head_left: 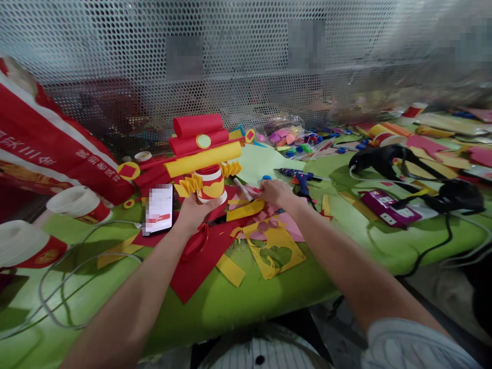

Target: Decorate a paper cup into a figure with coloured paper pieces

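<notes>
A: What are the hands doing?
B: The left hand [197, 209] grips a red, white and yellow cup [211, 190], left of centre on a green table [265, 302]. The right hand [275, 193] is curled just right of a marker [243, 189]; I cannot tell whether it holds anything.

A: What is in the cup?
B: Its inside is hidden. Yellow pleats [188, 186] stick out at both sides; red and yellow rolls [203, 159] lie just beyond it.

A: What is around the hands?
B: A phone [157, 210] on the left, a yellow knife [246, 210] between them, a glue gun [303, 179] to the right, and nearer, a yellow sheet [286, 237] with cut-out holes.

A: Other containers?
B: At left, two paper cups [86, 206] lie tipped, contents unclear. Beyond them leans a big red bag [61, 138], its contents hidden. On the far side, pink and purple pieces [283, 136] show in or behind a clear bag [292, 121]. To the right lies a purple box [384, 207]; its inside is not visible.
</notes>
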